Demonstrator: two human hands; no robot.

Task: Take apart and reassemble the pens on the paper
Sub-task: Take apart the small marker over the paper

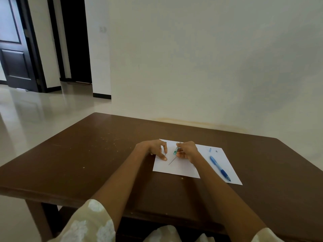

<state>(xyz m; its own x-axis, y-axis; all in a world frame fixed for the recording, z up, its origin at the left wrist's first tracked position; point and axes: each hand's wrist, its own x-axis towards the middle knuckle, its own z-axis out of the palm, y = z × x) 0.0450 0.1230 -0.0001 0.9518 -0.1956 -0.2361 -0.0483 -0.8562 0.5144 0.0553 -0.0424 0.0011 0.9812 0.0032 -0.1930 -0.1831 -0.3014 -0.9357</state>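
My right hand [187, 151] pinches the translucent green pen barrel [175, 151], its thin refill [172, 161] slanting toward my left hand [155, 149], whose fingers rest loosely curled on the white paper [176, 169].

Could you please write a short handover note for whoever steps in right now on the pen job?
Right hand: grips a teal pen barrel above the paper.
Left hand: fingertips on the paper, apparently pinching a thin part; too small to tell which.
A thin dark refill lies on the paper below the barrel.
The blue pen lies on the right side of the paper, with two small loose pieces beyond its far end.
Done: the teal pen is taken apart.
Left: reassemble the teal pen; the blue pen's loose pieces probably need refitting.
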